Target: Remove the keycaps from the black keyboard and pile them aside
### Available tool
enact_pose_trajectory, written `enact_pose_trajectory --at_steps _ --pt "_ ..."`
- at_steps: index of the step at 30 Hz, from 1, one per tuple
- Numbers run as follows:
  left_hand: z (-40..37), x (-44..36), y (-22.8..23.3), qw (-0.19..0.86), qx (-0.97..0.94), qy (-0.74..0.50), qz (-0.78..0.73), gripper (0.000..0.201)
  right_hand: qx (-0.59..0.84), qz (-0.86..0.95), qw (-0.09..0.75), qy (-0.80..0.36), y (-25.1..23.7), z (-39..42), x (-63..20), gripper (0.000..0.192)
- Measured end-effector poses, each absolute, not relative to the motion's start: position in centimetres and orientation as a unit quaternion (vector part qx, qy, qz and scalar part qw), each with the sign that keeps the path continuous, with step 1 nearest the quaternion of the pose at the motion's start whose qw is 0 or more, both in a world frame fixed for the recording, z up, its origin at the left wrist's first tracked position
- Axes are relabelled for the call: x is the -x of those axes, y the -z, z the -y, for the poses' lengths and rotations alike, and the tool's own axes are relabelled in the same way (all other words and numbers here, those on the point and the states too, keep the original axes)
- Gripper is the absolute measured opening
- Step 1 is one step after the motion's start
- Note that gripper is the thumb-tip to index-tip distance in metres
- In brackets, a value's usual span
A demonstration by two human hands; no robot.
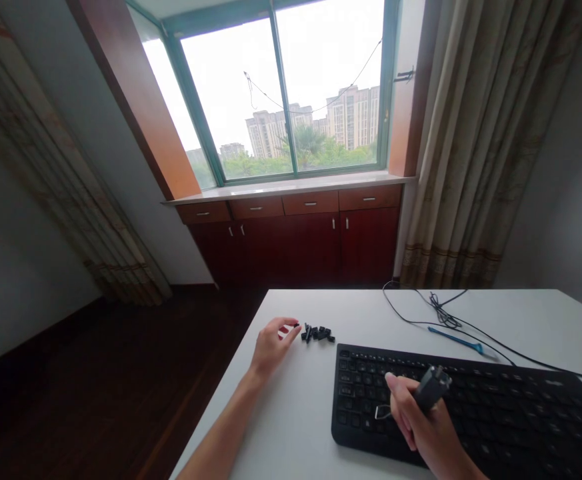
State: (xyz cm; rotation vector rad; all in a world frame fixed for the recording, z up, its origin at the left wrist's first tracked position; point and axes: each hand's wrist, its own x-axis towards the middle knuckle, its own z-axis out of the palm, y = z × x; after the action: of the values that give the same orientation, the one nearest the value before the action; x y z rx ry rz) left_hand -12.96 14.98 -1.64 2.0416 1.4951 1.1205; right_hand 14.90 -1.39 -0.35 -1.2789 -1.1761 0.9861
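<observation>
Left arm: bare, it comes in from the bottom edge and points up toward 1 o'clock.
Left wrist: nearly straight, in line with the arm.
Left hand (272, 347): palm down and low, the back of the hand faces up.
Left fingers (287, 327): bent a little and close together, the tips point to 2 o'clock, thumb and first finger almost meet.
Right arm: only a short bit shows, at the bottom right, pointing to 11 o'clock.
Right hand (421, 417): curled into a loose fist, wrapped around a small dark tool.
Right fingers (395, 390): folded in, knuckles face left, toward 9 o'clock.
</observation>
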Motion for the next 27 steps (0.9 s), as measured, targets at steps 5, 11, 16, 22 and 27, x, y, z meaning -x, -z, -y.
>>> enact_pose_trajectory --at_steps 5,11,16,22,27 --pt "-14.9 12.8 1.8 0.185 -0.742 -0.386 -0.516 0.026 0.533 0.503 0.539 -0.415 0.1 1.5 -14.9 0.064" --pt "-14.8 12.3 2.1 0.179 -0.74 -0.388 -0.519 0.026 0.535 0.509 0.534 -0.412 0.1 1.5 -15.0 0.064" --pt "-14.7 12.1 2.0 0.177 -0.733 -0.394 -0.525 0.025 0.541 0.505 0.531 -0.413 0.3 1.5 -15.0 0.065" --pt "-14.5 11.9 2.0 0.181 -0.75 -0.389 -0.503 0.022 0.544 0.502 0.525 -0.42 0.3 1.4 -14.8 0.065" --pt "-14.5 11.8 2.1 0.181 -0.753 -0.393 -0.497 0.024 0.542 0.505 0.525 -0.42 0.1 1.5 -14.8 0.066"
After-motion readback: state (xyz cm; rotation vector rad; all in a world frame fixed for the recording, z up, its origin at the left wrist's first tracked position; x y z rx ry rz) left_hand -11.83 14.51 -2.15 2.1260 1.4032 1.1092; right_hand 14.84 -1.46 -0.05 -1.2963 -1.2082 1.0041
